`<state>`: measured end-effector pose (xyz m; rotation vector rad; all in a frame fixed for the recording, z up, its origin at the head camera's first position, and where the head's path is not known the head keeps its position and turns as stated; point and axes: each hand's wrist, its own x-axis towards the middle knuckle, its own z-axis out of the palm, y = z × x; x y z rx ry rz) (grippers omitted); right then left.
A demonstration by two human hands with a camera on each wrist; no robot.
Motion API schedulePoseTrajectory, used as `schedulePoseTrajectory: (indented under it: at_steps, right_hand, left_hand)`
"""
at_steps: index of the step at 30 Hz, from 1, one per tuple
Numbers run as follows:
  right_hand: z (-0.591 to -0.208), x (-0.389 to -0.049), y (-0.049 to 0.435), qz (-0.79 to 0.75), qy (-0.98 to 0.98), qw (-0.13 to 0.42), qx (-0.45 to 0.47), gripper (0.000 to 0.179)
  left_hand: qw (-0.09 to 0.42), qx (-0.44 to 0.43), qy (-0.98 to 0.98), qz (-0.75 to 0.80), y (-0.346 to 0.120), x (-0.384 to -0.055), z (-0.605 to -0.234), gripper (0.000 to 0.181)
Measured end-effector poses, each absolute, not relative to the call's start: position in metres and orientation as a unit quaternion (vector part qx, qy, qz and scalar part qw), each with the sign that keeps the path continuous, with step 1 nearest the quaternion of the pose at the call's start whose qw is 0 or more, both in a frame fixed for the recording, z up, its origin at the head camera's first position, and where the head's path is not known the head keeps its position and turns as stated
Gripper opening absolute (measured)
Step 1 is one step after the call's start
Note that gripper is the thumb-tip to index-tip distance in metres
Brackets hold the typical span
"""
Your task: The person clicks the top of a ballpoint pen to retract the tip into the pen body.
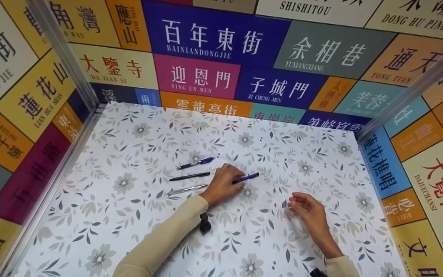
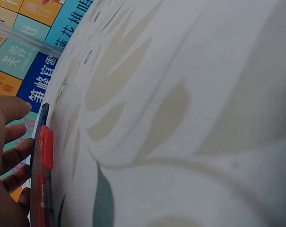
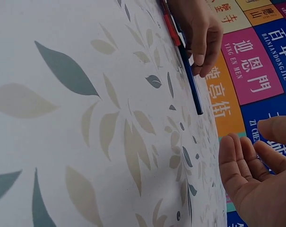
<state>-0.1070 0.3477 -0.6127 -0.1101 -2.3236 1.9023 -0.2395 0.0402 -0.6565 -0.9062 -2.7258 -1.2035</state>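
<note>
In the head view my left hand is at a blue pen lying on the table. The left wrist view shows that hand's fingers loosely bent beside the blue pen, thumb apart from them. A clear pen with a red clip lies nearer that camera. Left of this hand, a blue-and-clear pen, a black pen and a clear pen lie roughly parallel. My right hand hovers to the right, fingers relaxed and slightly curved, holding nothing.
A white cloth with grey flowers and leaves covers the table. Panels with coloured street-name signs enclose the back and both sides, joined by clear corner strips. A dark wrist device sits on the left sleeve.
</note>
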Motion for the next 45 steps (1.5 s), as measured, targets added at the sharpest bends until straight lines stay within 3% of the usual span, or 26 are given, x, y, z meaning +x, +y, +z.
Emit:
schedulePoseTrajectory:
  at_steps: [19, 45]
  right_hand:
    - [-0.614, -0.104, 0.349, 0.644, -0.761, 0.067, -0.027, 0.031]
    - [-0.616, -0.100, 0.353, 0.635, -0.768, 0.070, -0.035, 0.030]
  left_hand:
    - [0.020, -0.268, -0.881, -0.389, 0.048, -0.242, -0.662, 0.032]
    - [0.039, -0.327, -0.886, -0.327, 0.043, -0.252, -0.668, 0.027]
